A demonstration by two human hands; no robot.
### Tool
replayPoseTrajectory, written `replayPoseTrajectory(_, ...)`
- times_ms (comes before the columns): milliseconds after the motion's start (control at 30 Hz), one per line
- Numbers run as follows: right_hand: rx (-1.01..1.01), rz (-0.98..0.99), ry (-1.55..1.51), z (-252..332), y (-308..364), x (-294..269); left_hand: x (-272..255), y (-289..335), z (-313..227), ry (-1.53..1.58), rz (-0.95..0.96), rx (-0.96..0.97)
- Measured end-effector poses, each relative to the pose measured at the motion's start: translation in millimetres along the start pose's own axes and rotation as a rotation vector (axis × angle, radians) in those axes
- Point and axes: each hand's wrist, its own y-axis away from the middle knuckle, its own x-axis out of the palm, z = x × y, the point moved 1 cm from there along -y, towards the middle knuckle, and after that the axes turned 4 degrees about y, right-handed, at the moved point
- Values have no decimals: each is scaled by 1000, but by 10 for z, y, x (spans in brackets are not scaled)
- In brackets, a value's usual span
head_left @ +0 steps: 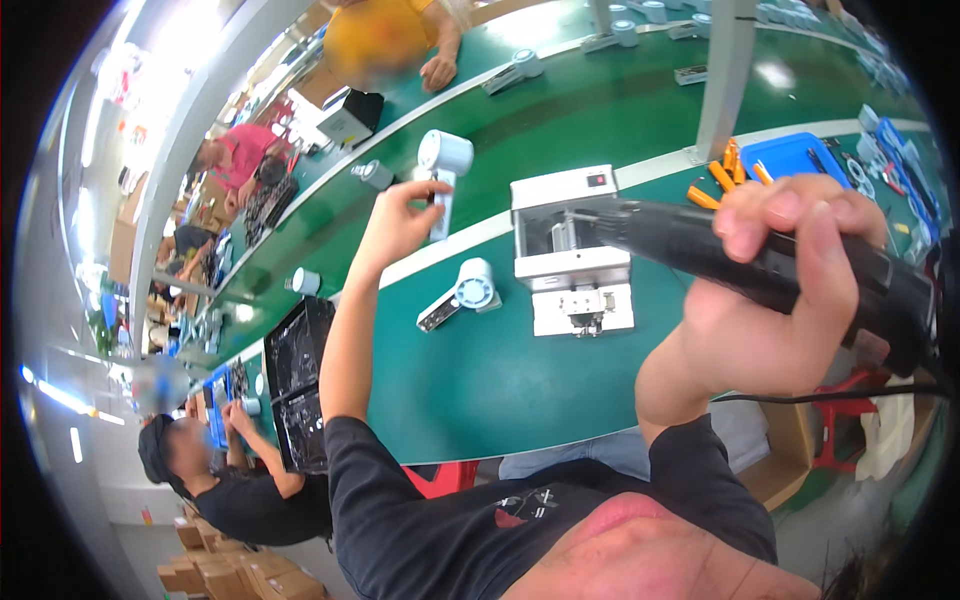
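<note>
My left hand [408, 218] is closed on the handle of a light blue handheld fan [447, 152], holding it upright above the bench with its round head at the top. In my right hand [790, 270] is a black electric screwdriver [690, 238], gripped around its body and tilted with its front end toward the left. That end overlaps a white screw feeder [572, 272] in view; whether they touch I cannot tell. Between the feeder and my left arm, a second light blue fan [474, 284] lies on the green bench, its handle open along one side.
A blue tray [790, 155] and several orange-handled tools [712, 185] lie at the far right. A black bin [300, 380] stands at the bench's left end. A metal post [725, 85] rises behind the feeder. Co-workers sit across the green conveyor [600, 90] and to my left.
</note>
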Motion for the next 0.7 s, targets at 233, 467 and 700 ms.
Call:
replayPoseTrajectory(233, 223, -21, -142, 101, -42, 83, 186, -1562, 1702, -511, -71, -72)
replayPoseTrajectory(467, 216, -13, -100, 97, -14, 186, 325, -1495, 1731, -371, -359, 192)
replayPoseTrajectory(700, 143, -122, -48, 0, 122, 336, 332, 33, -1010, 72, -568, 649)
